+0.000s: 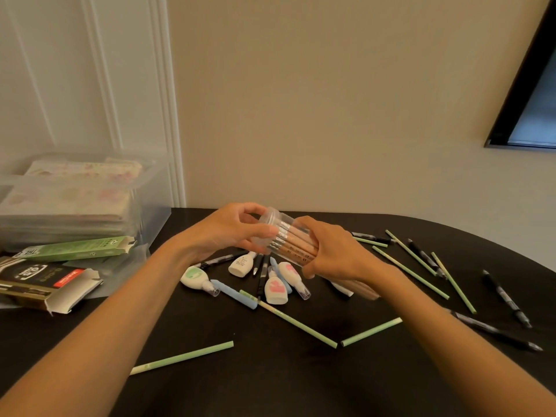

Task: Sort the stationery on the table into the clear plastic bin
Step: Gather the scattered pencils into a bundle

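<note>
- Left hand (228, 233): fingers and thumb curled round the capped end of a clear cylindrical plastic tube of wooden pencils (290, 236).
- Right hand (334, 251): wrapped round the tube's other end, gripping it.
- Tube: tilted, held clear of the black tabletop (270, 386), towards its far edge.
- Below the hands, lying flat: white teardrop-shaped correction-tape dispenser with green label (195, 278); plain white dispenser (240, 264); dispenser with pink label (275, 288); pale blue stick (234, 293) just beside them.
- Scattered round these: thin pale green sticks (301, 323), near side and right; black pens (507, 297) on the right.
- Far left: clear plastic bin (153, 206) on the tabletop, well apart from the tube; flat floral-patterned packs (84, 170) stacked inside.
- In front of the bin: green cardboard carton (75, 249) and black cardboard carton (45, 281), end flaps open on both.
</note>
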Demonstrator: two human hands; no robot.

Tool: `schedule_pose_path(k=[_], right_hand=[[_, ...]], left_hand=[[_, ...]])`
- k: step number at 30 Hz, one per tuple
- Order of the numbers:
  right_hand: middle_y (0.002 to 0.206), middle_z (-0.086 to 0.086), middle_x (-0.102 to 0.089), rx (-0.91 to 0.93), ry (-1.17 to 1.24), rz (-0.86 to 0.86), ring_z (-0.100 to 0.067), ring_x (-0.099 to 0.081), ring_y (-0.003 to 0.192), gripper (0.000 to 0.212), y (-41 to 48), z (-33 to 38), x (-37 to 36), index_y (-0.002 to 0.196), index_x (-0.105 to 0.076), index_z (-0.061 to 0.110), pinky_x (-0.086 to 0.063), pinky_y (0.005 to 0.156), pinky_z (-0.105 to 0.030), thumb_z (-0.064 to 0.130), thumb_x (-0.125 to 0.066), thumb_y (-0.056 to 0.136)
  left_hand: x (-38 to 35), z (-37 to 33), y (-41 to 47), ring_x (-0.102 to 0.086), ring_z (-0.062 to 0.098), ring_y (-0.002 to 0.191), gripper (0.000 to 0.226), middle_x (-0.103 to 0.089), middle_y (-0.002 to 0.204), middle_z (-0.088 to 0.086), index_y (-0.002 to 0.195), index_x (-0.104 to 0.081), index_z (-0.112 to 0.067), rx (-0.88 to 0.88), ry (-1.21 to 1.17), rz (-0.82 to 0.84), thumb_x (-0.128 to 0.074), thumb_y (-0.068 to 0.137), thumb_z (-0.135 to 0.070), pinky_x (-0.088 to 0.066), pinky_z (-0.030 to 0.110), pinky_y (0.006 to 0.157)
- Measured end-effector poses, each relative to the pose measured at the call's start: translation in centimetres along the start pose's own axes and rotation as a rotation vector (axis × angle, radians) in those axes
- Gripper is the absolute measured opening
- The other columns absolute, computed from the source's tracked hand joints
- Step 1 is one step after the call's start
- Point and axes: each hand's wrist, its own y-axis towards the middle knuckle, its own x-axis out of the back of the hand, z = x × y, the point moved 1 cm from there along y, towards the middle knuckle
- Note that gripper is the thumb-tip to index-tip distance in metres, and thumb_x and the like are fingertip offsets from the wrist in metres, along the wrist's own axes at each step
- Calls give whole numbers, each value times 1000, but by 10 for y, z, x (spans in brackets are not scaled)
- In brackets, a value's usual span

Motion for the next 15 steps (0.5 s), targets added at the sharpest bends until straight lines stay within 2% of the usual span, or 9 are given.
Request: schedule_pose_path(k=[2,5,6,15], right_hand=[[115,0,-53,10,-74,-61,-16,-52,100,74,0,-1,-2,130,-37,25,-50,86,-33,23,-76,67],[117,-1,-52,19,-147,-119,-17,-49,103,76,1,-3,-4,133,-35,26,-46,87,-33,27,-75,69],[118,-1,-51,16,-159,-128,-17,-48,103,76,2,-3,-3,133,-34,26,-46,87,-32,28,-75,69],[120,-2,-51,9,-159,-84,-17,-49,105,80,3,-3,-8,136,-32,25,-47,88,-32,27,-76,69]], left_hand=[[-1,0,2,-70,18,84,29,-66,102,5,106,-59,-19,40,-8,-26,-64,81,-31,-58,28,74],[1,4,3,-71,24,83,55,-68,102,13,110,-60,-10,120,-49,-83,-61,72,-49,-57,35,81],[2,5,3,-71,25,84,57,-69,102,14,110,-61,-9,136,-61,-97,-61,72,-51,-56,35,82],[-2,6,7,-70,21,86,40,-69,101,9,105,-64,-11,129,-57,-46,-63,78,-40,-56,27,78]])
